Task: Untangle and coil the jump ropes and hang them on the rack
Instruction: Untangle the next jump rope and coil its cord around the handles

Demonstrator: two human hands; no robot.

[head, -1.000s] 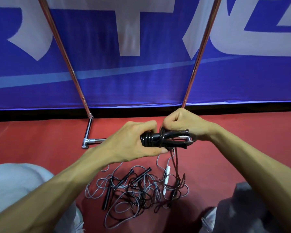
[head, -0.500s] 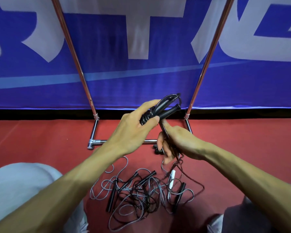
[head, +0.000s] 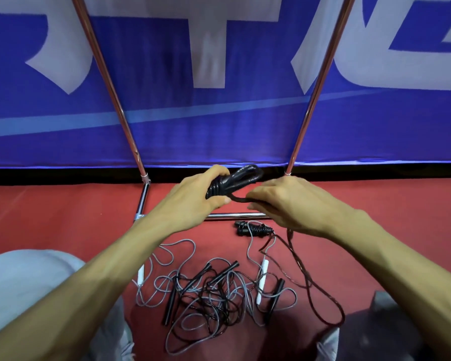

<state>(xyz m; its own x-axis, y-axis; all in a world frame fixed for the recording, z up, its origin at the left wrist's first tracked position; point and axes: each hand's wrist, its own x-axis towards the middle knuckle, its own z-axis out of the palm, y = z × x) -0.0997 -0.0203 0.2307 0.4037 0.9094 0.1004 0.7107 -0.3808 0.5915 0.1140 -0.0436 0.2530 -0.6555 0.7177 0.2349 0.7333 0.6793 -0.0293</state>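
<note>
Jump rope bundle [head: 232,182], glossy black with cord wound round its handles, sits in the left hand [head: 193,201], fingers curled about it. The right hand [head: 292,201] pinches the loose cord [head: 238,198] just beside. White lettering on the blue banner [head: 219,126] (cropped, unreadable) backs the chrome rack [head: 107,82]. Grey and black ropes [head: 214,295] tangle on smooth red floor [head: 63,217], which runs wide either side. Probably another wound bundle [head: 255,228] lies near the rack's base.
</note>
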